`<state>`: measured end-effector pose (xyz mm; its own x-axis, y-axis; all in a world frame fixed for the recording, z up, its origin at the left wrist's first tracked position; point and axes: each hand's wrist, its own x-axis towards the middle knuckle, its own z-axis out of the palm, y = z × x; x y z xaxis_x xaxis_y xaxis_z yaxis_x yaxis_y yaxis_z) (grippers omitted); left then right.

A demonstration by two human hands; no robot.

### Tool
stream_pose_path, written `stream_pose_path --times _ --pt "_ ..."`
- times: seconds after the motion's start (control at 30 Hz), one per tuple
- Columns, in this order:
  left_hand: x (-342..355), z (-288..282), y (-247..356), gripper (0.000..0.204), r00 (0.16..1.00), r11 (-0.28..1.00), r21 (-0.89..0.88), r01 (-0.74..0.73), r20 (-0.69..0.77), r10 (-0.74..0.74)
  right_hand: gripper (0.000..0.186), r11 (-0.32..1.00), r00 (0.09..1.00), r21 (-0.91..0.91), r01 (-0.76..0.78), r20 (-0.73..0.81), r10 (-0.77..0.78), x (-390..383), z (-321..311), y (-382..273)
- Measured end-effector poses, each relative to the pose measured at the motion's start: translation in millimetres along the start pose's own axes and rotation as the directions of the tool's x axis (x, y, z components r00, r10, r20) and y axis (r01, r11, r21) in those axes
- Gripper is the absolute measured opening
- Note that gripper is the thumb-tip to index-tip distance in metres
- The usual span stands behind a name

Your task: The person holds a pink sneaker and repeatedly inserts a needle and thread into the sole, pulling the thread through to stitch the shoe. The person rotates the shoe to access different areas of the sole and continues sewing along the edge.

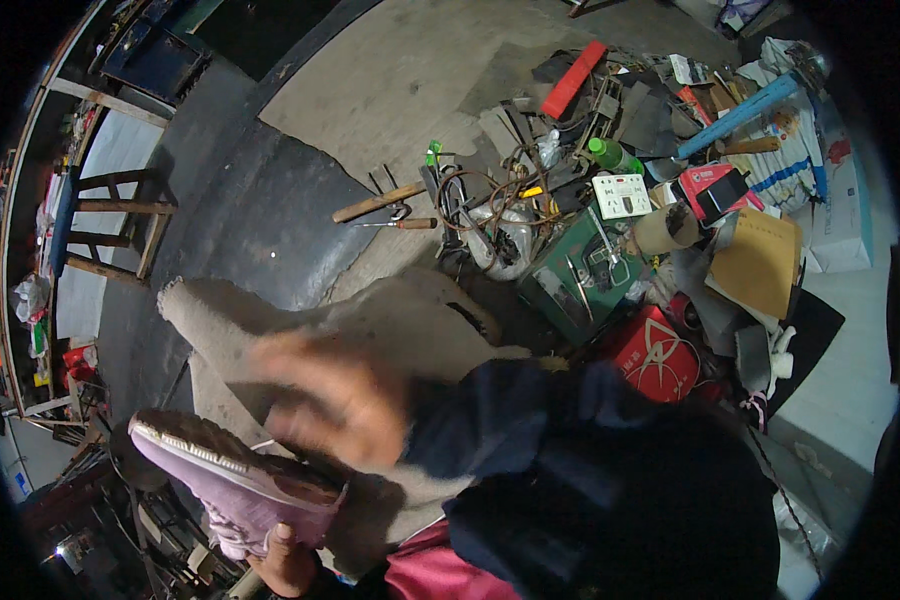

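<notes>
A pink shoe point(260, 510) lies tilted at the lower left, its white-edged sole and darker underside facing up. My left hand point(282, 565) grips it from below, thumb against its side. My right hand point(335, 400) reaches in from the dark sleeve just above and right of the shoe; its fingers are smeared by motion, so I cannot make out their shape. Beneath both hands is a beige cloth point(215, 315), draped and wrinkled.
A wooden stool point(120, 205) and crowded shelving stand left. Heaped at right are hammer-like wooden-handled tools point(380, 203), a power strip point(620, 195), green metal box point(575, 300), red box point(650, 360), blue-handled tool point(740, 115) and tan envelope point(755, 260).
</notes>
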<state>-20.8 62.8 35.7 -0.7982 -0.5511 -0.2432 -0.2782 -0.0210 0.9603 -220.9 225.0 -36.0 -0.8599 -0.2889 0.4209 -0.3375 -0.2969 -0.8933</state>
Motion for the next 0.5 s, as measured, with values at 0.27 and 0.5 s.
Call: stream_pose_path --times 0.27,0.5 --pt "6.6 -27.4 -16.1 0.064 0.994 0.972 0.225 0.060 -0.100 -0.038 0.058 0.480 0.530 -0.517 -0.709 0.059 0.846 -113.1 -134.5 156.5" --pt "-2.6 -0.8 -12.0 0.065 0.989 0.985 0.165 -0.058 -0.127 0.079 0.050 0.468 0.379 -0.687 -0.556 0.291 0.878 -222.9 -158.6 178.2"
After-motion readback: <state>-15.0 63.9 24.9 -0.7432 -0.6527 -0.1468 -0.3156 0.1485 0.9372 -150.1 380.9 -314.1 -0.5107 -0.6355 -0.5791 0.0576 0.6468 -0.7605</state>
